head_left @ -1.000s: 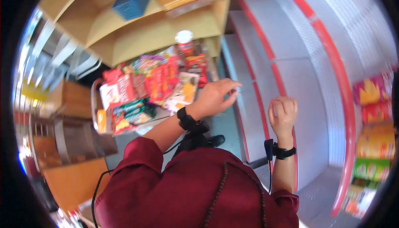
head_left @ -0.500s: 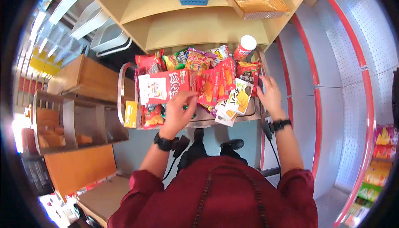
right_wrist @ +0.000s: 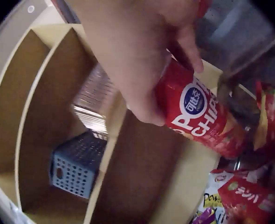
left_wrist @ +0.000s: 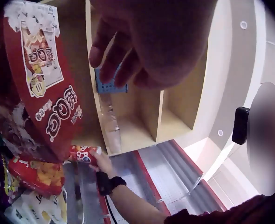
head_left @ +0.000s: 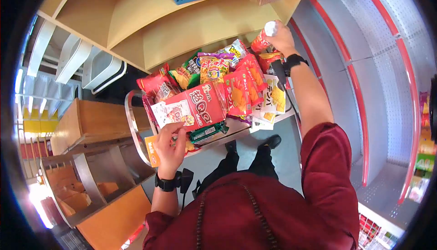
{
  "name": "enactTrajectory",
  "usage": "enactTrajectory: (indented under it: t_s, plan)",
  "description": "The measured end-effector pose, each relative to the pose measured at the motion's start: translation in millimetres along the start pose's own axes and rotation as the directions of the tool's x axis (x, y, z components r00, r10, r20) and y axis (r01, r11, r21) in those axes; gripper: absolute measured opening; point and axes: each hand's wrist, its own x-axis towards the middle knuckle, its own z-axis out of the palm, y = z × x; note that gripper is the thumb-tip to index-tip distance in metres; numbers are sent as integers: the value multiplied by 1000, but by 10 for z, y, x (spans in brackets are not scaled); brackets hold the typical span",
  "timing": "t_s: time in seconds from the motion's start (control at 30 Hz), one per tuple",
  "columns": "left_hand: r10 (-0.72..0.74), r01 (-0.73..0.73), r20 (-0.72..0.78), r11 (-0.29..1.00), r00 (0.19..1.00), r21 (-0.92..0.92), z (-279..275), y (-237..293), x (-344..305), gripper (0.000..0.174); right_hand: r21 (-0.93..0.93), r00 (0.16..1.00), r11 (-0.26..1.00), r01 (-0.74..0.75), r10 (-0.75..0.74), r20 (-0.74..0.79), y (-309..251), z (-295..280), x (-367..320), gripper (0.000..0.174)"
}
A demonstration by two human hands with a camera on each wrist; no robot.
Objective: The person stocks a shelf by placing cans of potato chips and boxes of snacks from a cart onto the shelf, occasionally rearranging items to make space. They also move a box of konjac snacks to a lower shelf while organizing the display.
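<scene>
Grips the red chip can (head_left: 260, 44) with the right hand (head_left: 283, 39), round its upper end near the white top (head_left: 271, 28), at the far right corner of the loaded tray (head_left: 129, 113). Holds nothing in the left hand (head_left: 170, 153), loosely bent beside the red packet (head_left: 202, 107). Judging the can, probably light, rather stiff, somewhat slippery, with fragile content; best taken round the body, gently.

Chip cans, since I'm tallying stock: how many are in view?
1: the red can, gripped in the right hand at the far right of the snack packets. Others may be hidden under the packets.
</scene>
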Motion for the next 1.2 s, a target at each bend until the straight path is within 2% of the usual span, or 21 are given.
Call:
enactTrajectory:
  t_s: [0.03, 0.07, 0.17, 0.2, 0.27, 0.33, 0.4, 0.43, 0.47, 0.53, 0.6, 0.63, 0.67, 0.73, 0.8, 0.87, 0.93, 0.97, 1.0, 1.1, 1.2]
  plan:
    - [-37, 38, 14, 998, 999, -48, -19, -5, 24, 11, 19, 992, 999, 45, -42, -118, -63, -205, -164, 78]
    - [-68, 70, 28, 993, 997, -100, -16, 8, 60, 11, 12, 989, 999, 33, -31, -143, -47, -403, -247, 78]
    - [39, -30, 35, 973, 999, -228, 97, 145, 247, 14, 301, 931, 922, 245, -137, -338, -22, -1184, -503, 79]
    - [79, -69, 32, 966, 996, -251, 175, 240, 329, 14, 279, 917, 928, 248, -132, -377, -67, -1500, -597, 79]
    - [179, -155, 44, 932, 983, -328, 385, 507, 476, 19, 507, 919, 819, 268, -60, -389, -130, -2105, -811, 76]
    - [255, -200, 84, 890, 963, -409, 643, 847, 590, 25, 484, 880, 823, 298, -40, -473, -168, -2619, -1064, 74]
    - [383, -295, 62, 795, 921, -530, 950, 1242, 702, 29, 570, 906, 785, 244, 25, -422, -252, -3045, -1397, 74]
    - [432, -330, 111, 809, 895, -486, 1103, 1396, 746, 34, 641, 913, 729, 242, 53, -404, -276, -3192, -1578, 73]
    - [448, -275, 187, 774, 874, -571, 1231, 1616, 764, 41, 544, 893, 822, 168, 106, -436, -224, -3308, -1705, 54]
    - [510, -262, 231, 717, 828, -647, 1529, 2081, 770, 53, 523, 905, 835, 171, 76, -418, -20, -3518, -1894, 52]
    - [602, -220, 286, 628, 745, -746, 1976, 2345, 734, 68, 549, 900, 809, 211, 58, -431, 117, -3680, -2080, 65]
    - [636, -141, 296, 544, 712, -827, 2086, 2581, 654, 81, 562, 901, 803, 198, 77, -427, 147, -3738, -2190, 61]
    - [684, -259, 298, 586, 666, -768, 2111, 2819, 616, 90, 528, 896, 823, 209, 56, -441, 213, -3824, -2288, 57]
    - [636, -32, 369, 528, 678, -849, 2444, 3090, 512, 93, 454, 886, 851, 265, -29, -464, 418, -3981, -2408, 55]
    - [668, -4, 356, 474, 654, -881, 2694, 3275, 427, 93, 404, 899, 873, 273, -82, -430, 615, -4199, -2552, 50]
    - [693, 26, 344, 425, 633, -905, 2865, 3481, 392, 93, 389, 901, 880, 273, -93, -423, 819, -4443, -2695, 54]
    - [760, 200, 393, 339, 517, -919, 2998, 3683, 350, 93, 530, 940, 797, 289, -133, -313, 1043, -4661, -2846, 58]
    - [800, 232, 419, 351, 429, -907, 3102, 3734, 366, 94, 533, 953, 807, 254, -114, -281, 1124, -4780, -2928, 61]
    - [805, 237, 416, 344, 422, -908, 3171, 3816, 337, 94, 527, 953, 812, 249, -107, -285, 1190, -4880, -3002, 61]
    - [852, 349, 419, 306, 315, -886, 3310, 4034, 262, 95, 470, 961, 870, 152, -19, -276, 1268, -5109, -3213, 61]
    - [867, 410, 407, 273, 287, -870, 3366, 4230, 205, 96, 397, 940, 910, 117, 28, -341, 1347, -5217, -3364, 60]
